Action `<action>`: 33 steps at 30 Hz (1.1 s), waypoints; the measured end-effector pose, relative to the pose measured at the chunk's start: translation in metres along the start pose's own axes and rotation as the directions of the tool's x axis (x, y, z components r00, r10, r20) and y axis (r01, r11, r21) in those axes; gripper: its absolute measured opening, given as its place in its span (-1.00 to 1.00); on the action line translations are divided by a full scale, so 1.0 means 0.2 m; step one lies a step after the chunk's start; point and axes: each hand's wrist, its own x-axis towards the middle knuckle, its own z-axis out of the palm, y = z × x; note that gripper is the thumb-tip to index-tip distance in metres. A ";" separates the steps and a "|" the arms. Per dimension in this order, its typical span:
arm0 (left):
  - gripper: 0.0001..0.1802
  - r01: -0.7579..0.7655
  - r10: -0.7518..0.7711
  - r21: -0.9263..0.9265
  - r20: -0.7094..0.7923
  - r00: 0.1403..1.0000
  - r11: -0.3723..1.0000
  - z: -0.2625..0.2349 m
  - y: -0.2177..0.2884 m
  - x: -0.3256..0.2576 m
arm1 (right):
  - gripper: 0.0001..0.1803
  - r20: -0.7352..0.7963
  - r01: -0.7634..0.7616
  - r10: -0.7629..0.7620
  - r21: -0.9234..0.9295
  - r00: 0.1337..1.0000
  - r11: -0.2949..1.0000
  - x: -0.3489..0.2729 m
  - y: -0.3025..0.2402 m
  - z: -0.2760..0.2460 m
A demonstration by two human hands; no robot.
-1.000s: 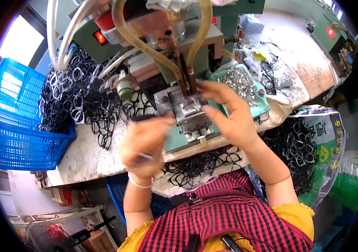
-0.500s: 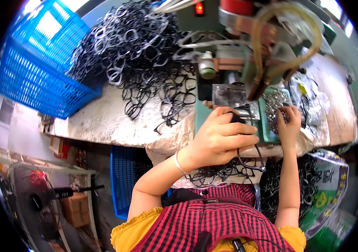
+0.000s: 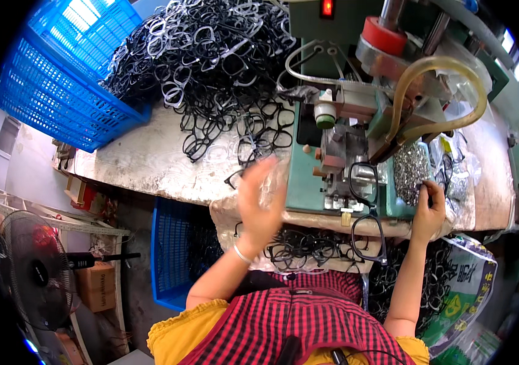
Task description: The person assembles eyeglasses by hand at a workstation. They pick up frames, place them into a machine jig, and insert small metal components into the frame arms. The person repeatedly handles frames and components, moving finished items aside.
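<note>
My left hand (image 3: 258, 204) is smeared by motion above the table's front edge. Its fingers look stretched out, with nothing in them. To its right, a black eyeglass frame (image 3: 382, 243) hangs from the metal jig (image 3: 336, 152) of the green press, one rim over the jig and the other below the table edge. My right hand (image 3: 431, 210) is at the right side of a green tray (image 3: 400, 210) of small metal parts (image 3: 410, 173). Thumb and fingertips are pressed together there; whatever they pinch is too small to name.
A big heap of black and clear eyeglass frames (image 3: 205, 55) covers the back left, beside blue baskets (image 3: 59, 91). A bottle with a green cap (image 3: 324, 109) and a looped yellowish hose (image 3: 442, 64) are by the press. More frames (image 3: 308, 248) lie at my lap.
My left hand has let go of the black eyeglass frame and moved left, leaving it hanging at the jig. My right hand stays by the metal parts. The whole view has shifted slightly.
</note>
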 end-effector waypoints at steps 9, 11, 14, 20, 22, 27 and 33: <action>-0.06 -0.024 -0.046 0.279 0.242 0.969 0.960 0.34 -0.44 0.46 | -0.84 0.106 0.009 -0.020 0.107 0.994 0.994 0.07 -0.31 0.28; -0.08 0.012 -0.082 0.300 0.223 0.971 0.954 0.39 -0.46 0.51 | -0.83 0.109 -0.017 0.011 0.058 0.994 0.998 0.06 -0.27 0.24; -0.43 -0.056 0.070 0.120 -0.115 0.991 0.991 0.16 -0.36 0.62 | -0.83 0.061 -0.048 0.045 0.045 0.997 0.998 -0.02 -0.20 0.12; -0.86 0.100 -0.085 0.313 -0.060 0.995 0.944 -0.39 -0.51 0.45 | -0.84 -0.026 -0.124 0.123 -0.039 0.992 0.992 -0.16 -0.04 -0.21; -0.86 -0.023 -0.034 0.412 0.130 0.991 0.911 -0.41 -0.53 0.42 | -0.84 0.057 -0.036 0.032 0.068 0.998 0.997 -0.14 -0.17 -0.14; -0.78 -0.142 -0.102 0.568 0.376 0.921 0.811 -0.30 -0.53 0.46 | -0.83 0.225 0.149 -0.210 0.258 0.952 0.955 0.08 -0.56 0.18; -0.84 -0.100 -0.186 0.613 0.386 0.903 0.784 -0.23 -0.71 0.25 | -0.62 0.197 -0.083 -0.026 0.524 0.980 0.847 0.01 -0.61 0.36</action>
